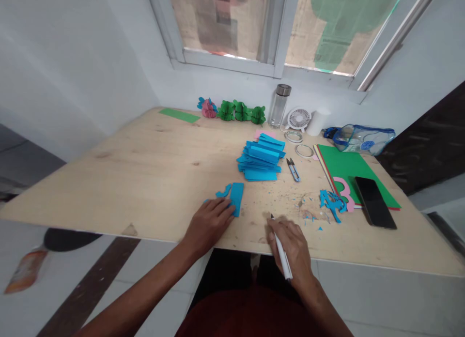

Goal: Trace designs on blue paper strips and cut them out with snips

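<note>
Blue paper rectangle (238,194) is lying flat near the front edge of the wooden table (163,182), and we are pressing its lower left part with our left hand (210,221). That hand is resting palm down, its fingers lying close together over the paper rather than clamping it. A curved blue cut-out (223,191) is sitting at the paper's left side, partly running under our fingers; we cannot tell how far it is overlapping the rectangle.

Our right hand (294,242) is closing around a white pen (284,262), whose dark tip is pointing away from us, just above or on bare wood and apart from the paper. We are judging the step in hand as steadying and lining up the 2 blue pieces. Any pen stroke on them would be calling for the tip to come left to the paper, with our left fingers pinning both pieces and leaving the edge free.

Beyond our hands, a loose stack of blue paper strips (261,158) is lying beside blue-handled thread snips (293,171). To the right, blue scraps (320,228) are lying near a branching blue cut-out (332,205), while a black phone (374,201) is resting partly on the green sheet (345,165).
</note>
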### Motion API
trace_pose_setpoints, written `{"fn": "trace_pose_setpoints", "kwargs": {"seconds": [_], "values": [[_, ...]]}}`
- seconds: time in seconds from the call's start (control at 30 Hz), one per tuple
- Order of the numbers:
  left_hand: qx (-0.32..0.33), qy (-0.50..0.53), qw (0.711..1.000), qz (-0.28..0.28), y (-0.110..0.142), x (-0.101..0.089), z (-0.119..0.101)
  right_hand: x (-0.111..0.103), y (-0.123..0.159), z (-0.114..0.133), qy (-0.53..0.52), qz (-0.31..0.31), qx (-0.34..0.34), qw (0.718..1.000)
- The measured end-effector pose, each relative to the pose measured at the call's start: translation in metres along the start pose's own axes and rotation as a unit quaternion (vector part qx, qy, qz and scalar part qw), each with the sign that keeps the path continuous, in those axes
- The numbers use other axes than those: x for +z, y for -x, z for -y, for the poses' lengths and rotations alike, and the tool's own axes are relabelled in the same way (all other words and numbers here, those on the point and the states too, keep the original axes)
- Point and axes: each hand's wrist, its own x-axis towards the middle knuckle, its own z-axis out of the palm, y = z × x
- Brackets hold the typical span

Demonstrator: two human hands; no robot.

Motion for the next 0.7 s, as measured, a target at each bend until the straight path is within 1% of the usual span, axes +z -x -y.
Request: {"fn": "trace_pose_setpoints", "kwargs": {"seconds": [0.17,0.23,0.33,0.47,0.57,0.63,0.7], "values": [[-0.047,0.027,0.999,-0.004,0.008,0.008,0.032,0.000,0.000,0.000,0.000,-0.003,0.000,1.000],[-0.076,0.015,0.997,-0.010,0.011,0.007,0.046,0.000,0.001,-0.001,-0.002,-0.006,-0.001,1.000],[-0.090,0.006,0.996,-0.008,0.015,0.002,0.062,0.002,0.002,-0.002,-0.003,-0.014,-0.012,1.000],[-0.126,0.037,0.991,-0.032,0.023,-0.006,0.069,0.004,0.003,-0.004,0.003,-0.020,-0.022,1.000],[-0.165,0.048,0.985,-0.033,0.031,-0.007,0.072,0.003,0.003,-0.005,0.005,-0.015,-0.018,1.000],[-0.176,0.050,0.983,-0.027,0.033,-0.006,0.072,0.003,0.002,-0.005,0.000,-0.013,-0.019,1.000],[-0.171,0.047,0.984,-0.025,0.031,-0.004,0.070,0.003,0.002,-0.004,-0.002,-0.014,-0.022,1.000]]}}
